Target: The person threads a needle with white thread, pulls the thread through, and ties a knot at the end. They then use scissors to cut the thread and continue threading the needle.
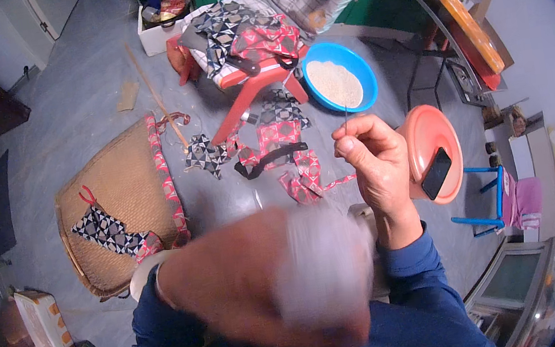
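Note:
Between thumb and forefinger, my right hand [382, 167] pinches a thin upright needle [345, 117]. My left hand [229, 281] is raised close to the camera and badly blurred. It grips a white rounded object [323, 268], too smeared to name surely. On the floor beyond lie red and black patterned fabric scraps [280, 138] and a black strap [273, 159]. To the left rests a woven scoop-shaped basket [113, 180], one edge bound in red patterned cloth. Red-handled pliers [87, 195] and a black-and-white patterned cloth piece [110, 231] lie on it.
A red plastic chair [245, 95] bears patterned fabric [231, 31] and dark-handled scissors [243, 65]. Beside it is a blue basin [372, 80] of pale grains. A phone [437, 174] lies on a pink round plastic surface [424, 137]. A wooden stick [155, 95] crosses the floor.

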The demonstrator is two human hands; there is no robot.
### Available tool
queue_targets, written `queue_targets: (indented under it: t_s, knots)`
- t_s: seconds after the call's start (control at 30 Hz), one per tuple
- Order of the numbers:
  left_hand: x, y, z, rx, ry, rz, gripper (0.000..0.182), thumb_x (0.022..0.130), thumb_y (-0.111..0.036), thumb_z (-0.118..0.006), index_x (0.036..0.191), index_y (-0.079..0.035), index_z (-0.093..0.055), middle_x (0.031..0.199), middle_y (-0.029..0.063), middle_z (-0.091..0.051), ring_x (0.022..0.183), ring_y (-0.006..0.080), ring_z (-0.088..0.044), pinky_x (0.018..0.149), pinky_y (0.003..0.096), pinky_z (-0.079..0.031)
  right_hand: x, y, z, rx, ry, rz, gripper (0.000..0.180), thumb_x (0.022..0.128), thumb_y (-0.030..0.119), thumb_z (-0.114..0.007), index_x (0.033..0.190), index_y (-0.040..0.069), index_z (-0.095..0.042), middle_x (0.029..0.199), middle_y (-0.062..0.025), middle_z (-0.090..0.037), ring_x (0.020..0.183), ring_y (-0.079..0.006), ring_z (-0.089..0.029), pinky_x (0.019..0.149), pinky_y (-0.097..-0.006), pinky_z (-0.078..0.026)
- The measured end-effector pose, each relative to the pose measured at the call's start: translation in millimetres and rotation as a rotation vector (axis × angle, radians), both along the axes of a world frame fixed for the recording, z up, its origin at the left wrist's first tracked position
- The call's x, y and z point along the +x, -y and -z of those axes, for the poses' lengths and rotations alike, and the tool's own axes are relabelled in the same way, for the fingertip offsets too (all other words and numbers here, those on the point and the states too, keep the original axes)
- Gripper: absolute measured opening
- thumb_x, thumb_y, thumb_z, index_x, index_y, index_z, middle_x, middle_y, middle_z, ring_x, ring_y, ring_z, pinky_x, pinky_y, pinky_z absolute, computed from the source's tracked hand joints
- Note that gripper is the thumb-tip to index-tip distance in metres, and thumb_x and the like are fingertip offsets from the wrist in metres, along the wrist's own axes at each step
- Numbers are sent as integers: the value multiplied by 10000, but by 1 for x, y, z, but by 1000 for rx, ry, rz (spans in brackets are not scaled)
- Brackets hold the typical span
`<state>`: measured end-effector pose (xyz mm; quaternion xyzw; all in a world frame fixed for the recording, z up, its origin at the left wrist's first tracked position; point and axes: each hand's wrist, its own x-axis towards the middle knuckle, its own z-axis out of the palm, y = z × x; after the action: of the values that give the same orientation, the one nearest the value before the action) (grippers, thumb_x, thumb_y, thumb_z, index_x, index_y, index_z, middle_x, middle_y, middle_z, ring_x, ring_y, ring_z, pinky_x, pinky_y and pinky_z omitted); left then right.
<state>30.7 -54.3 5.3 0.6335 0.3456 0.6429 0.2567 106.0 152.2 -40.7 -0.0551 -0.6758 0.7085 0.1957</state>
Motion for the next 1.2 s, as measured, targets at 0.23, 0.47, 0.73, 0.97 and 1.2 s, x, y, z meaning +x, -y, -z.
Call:
queue_targets:
  t_s: [0.23, 0.47, 0.73, 0.97, 1.2]
  knots:
    - [14, 17, 2, 116, -114, 204, 117, 817, -223, -709, 889, -138, -672, 833, 31, -633, 803, 193, -628, 718, 346, -489, 0, 0, 4, 37, 0, 9, 76, 880, 21, -661, 950, -2, -641, 892, -20, -645, 780, -65, -552, 707, -216, -448]
    - [20, 23, 4, 90, -97, 197, 90, 799, -172, -715, 846, -119, -659, 805, 32, -633, 758, 178, -617, 676, 334, -482, -1, 3, 5, 24, -9, -24, 97, 879, 40, -671, 959, -5, -642, 913, -28, -654, 801, -67, -557, 731, -217, -452]
    - [24, 25, 1, 38, -54, 125, 80, 779, -114, -721, 797, -97, -645, 773, 33, -634, 706, 161, -605, 627, 320, -473, -1, 3, 5, 54, 6, -28, 104, 885, 40, -653, 970, -13, -624, 923, -51, -643, 788, -101, -565, 726, -249, -465]
    - [11, 23, -9, -193, 192, -256, 97, 762, -64, -727, 753, -78, -632, 745, 34, -635, 662, 147, -594, 585, 307, -466, 1, 3, 1, 7, -26, -41, 110, 871, 35, -679, 965, -2, -634, 925, -36, -660, 794, -72, -576, 721, -220, -466]
    - [-25, -28, 22, -267, 495, -466, 58, 792, -24, -667, 748, -14, -630, 822, 86, -653, 690, 136, -594, 587, 280, -468, 7, 7, -6, -44, -86, -23, 122, 861, 18, -681, 968, 1, -625, 924, -47, -662, 791, -81, -585, 712, -222, -464]
